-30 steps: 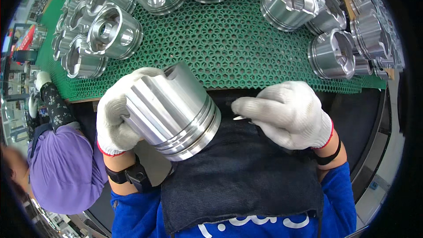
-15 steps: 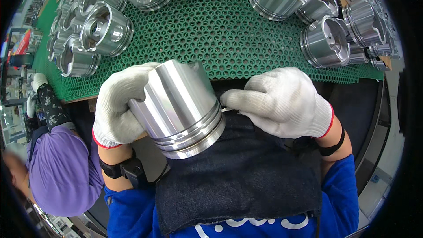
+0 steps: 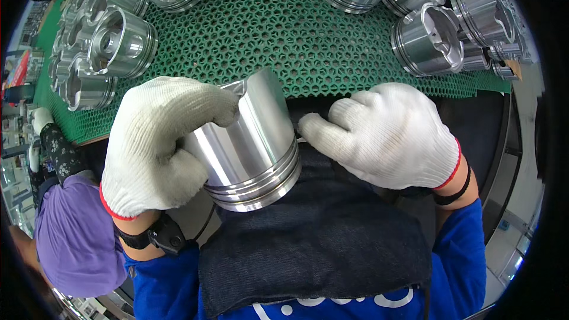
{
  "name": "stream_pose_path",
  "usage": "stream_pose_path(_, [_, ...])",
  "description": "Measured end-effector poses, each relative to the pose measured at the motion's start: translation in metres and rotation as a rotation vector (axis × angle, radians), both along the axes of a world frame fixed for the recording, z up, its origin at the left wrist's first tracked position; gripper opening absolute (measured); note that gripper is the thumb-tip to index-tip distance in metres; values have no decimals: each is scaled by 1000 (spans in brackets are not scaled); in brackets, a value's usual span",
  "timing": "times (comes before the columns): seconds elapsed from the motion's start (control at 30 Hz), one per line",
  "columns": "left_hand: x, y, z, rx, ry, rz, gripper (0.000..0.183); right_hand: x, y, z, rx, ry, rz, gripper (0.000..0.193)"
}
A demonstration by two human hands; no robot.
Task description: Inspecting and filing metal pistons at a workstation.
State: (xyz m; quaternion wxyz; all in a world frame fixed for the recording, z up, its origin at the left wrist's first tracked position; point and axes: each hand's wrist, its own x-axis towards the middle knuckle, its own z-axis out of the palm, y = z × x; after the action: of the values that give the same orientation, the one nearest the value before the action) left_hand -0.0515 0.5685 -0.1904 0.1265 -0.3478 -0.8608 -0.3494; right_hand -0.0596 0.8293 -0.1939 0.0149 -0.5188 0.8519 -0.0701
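Observation:
A shiny metal piston [image 3: 246,142] is held tilted above my lap, its ring grooves toward the lower right. My left hand [image 3: 160,142], in a white knit glove with a red cuff, grips it from the left, fingers curled over its upper rim and thumb side against its wall. My right hand [image 3: 385,136], gloved the same way, is closed beside the grooved end. From its fingertips a thin bit of metal [image 3: 301,140] shows at the grooves. Most of that piece is hidden by the glove, so its kind cannot be made out.
A green perforated mat [image 3: 284,41] covers the bench ahead. Several pistons stand on it at left [image 3: 121,41] and right [image 3: 427,41], more at the far edge. A dark apron [image 3: 314,243] covers my lap. At left a person in a purple top [image 3: 77,237] works nearby.
My left hand has shifted its hold, its fingers now reaching further over the piston's upper wall. My right hand stays by the grooves. The bench has slid slightly up and left in view.

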Motion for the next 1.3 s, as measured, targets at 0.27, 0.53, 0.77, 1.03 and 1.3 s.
stream_pose_path(0.27, [2,6,5,-10,24,-5,33,3,8,-6,-75,253,27,25])
stream_pose_path(0.53, [37,-25,-25,271,-288,419,23,-6,12,1,-489,-192,79,24])
stream_pose_path(0.77, [22,-29,-24,73,-212,228,40,-10,12,-9,-331,-66,34,28])
stream_pose_path(1.03, [19,-19,-27,13,-88,227,45,-12,8,-12,-280,34,55,25])
stream_pose_path(1.3, [13,3,-19,167,-477,405,31,-11,23,1,-638,-360,-115,34])
